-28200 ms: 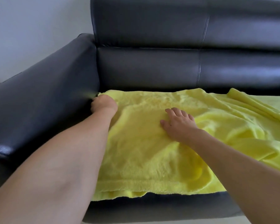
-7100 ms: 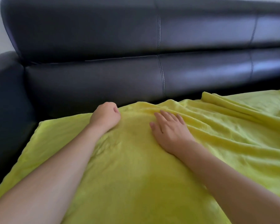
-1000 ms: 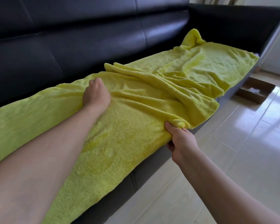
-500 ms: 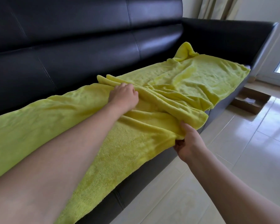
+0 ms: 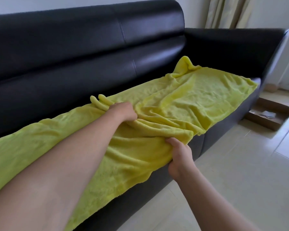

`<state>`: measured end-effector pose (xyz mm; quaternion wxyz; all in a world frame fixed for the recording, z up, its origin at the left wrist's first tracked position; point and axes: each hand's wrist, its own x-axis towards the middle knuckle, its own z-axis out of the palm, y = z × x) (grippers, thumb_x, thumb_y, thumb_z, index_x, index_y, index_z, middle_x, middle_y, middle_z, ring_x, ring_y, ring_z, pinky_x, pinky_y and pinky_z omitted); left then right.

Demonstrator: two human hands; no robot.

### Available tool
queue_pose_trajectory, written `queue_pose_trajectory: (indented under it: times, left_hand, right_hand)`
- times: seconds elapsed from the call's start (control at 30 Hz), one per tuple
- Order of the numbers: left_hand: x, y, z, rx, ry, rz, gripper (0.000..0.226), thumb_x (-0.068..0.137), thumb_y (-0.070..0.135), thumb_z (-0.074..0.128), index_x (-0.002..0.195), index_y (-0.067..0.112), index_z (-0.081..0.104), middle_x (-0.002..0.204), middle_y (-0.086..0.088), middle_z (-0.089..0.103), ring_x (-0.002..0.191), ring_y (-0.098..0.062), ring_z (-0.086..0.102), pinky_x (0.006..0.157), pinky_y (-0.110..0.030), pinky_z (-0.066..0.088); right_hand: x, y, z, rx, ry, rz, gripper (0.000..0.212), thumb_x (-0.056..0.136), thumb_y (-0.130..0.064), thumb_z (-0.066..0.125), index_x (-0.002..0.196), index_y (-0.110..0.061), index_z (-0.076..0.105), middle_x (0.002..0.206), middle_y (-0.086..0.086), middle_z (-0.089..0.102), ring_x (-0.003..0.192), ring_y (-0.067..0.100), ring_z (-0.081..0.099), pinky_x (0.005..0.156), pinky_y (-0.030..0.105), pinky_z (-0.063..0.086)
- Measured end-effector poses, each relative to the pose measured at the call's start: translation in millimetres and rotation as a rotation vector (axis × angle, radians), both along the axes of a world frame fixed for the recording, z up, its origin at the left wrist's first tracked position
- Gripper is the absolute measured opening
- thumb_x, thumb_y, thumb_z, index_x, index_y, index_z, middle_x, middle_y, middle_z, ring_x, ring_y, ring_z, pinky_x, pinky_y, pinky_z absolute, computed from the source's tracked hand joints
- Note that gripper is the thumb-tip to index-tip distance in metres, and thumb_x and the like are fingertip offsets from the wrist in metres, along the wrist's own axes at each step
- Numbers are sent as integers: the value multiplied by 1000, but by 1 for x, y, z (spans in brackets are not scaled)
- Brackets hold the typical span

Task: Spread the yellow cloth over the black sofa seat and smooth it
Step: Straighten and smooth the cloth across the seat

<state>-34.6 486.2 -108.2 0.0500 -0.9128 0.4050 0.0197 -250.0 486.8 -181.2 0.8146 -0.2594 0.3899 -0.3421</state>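
The yellow cloth [image 5: 198, 97] lies along the seat of the black sofa [image 5: 90, 47], flat on the left and wrinkled in the middle, with a raised corner against the far armrest. My left hand [image 5: 123, 112] grips a bunch of folds in the middle of the cloth near the backrest. My right hand [image 5: 180, 154] pinches the cloth's front edge where it hangs over the seat front. Folds run between the two hands.
The sofa's right armrest [image 5: 232, 47] closes off the far end. A shallow cardboard box [image 5: 270, 114] lies on the pale tiled floor [image 5: 240, 164] beside the sofa's end. Curtains [image 5: 227, 12] hang behind it.
My left hand has closed on the folds in the middle and pulled them together. My right hand keeps its hold on the front edge. The view has shifted right along the sofa.
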Motion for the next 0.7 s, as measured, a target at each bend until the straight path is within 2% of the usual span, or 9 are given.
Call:
queue_pose_trajectory:
  times: [0.07, 0.13, 0.27, 0.33, 0.43, 0.47, 0.53, 0.6, 0.7]
  left_hand:
    - [4, 0, 3, 7, 86, -26, 12, 82, 22, 49, 82, 13, 57, 103, -11, 66, 84, -28, 58, 63, -32, 40]
    - [6, -3, 7, -42, 139, -20, 13, 85, 16, 50, 79, 9, 57, 97, -16, 65, 84, -30, 60, 56, -31, 38]
    - [16, -9, 18, -189, 130, 15, 26, 94, 19, 50, 100, -1, 65, 107, -17, 65, 99, -34, 60, 69, -30, 40]
    - [21, -12, 24, -280, 73, 16, 24, 97, 20, 49, 96, 0, 62, 103, -12, 62, 97, -34, 59, 73, -31, 41]
    - [24, -18, 32, -417, 4, 26, 19, 94, 13, 45, 76, 7, 48, 97, -12, 61, 84, -33, 55, 68, -35, 40]
    - [26, -21, 34, -488, 7, 34, 16, 94, 12, 44, 79, 7, 48, 100, -13, 60, 84, -33, 54, 68, -35, 39]
    - [31, -30, 40, -650, 38, 66, 14, 97, 14, 41, 97, 5, 52, 111, -14, 57, 96, -34, 56, 73, -35, 40]
    - [33, -37, 47, -708, 139, 68, 25, 99, 16, 41, 110, 3, 59, 114, -13, 59, 104, -31, 58, 77, -32, 41]
    - [24, -37, 48, -499, 440, -122, 20, 96, 12, 52, 108, 8, 67, 112, -7, 66, 95, -22, 61, 77, -26, 47]
  right_hand:
    - [-2, -5, 6, 77, -19, 63, 35, 86, -13, 68, 116, -20, 53, 103, 6, 64, 93, 27, 62, 82, 45, 52]
    - [-1, -9, 8, 150, -61, 110, 40, 84, -14, 71, 120, -19, 53, 111, 10, 64, 99, 31, 63, 88, 50, 52]
    - [-1, -12, 13, 192, -149, 193, 32, 83, -12, 72, 113, -13, 60, 108, 16, 70, 99, 35, 66, 84, 53, 53]
    - [-1, -12, 13, 183, -187, 218, 31, 83, -7, 70, 113, -11, 63, 106, 16, 72, 98, 35, 68, 84, 53, 53]
    - [0, -13, 14, 171, -211, 227, 36, 84, -3, 67, 119, -8, 62, 107, 17, 72, 101, 36, 67, 88, 54, 51]
    - [0, -13, 14, 160, -216, 238, 37, 84, -4, 68, 120, -8, 62, 108, 17, 72, 102, 35, 67, 90, 54, 50]
    - [2, -13, 16, 129, -233, 256, 37, 84, -8, 69, 120, -9, 62, 107, 15, 72, 103, 34, 67, 94, 55, 48]
    - [1, -13, 19, 106, -255, 265, 33, 84, -18, 70, 117, -12, 64, 106, 13, 73, 103, 32, 68, 93, 53, 49]
    - [-1, -19, 16, 169, -280, 228, 40, 86, -37, 62, 116, -11, 64, 105, 14, 73, 101, 33, 67, 85, 47, 51]
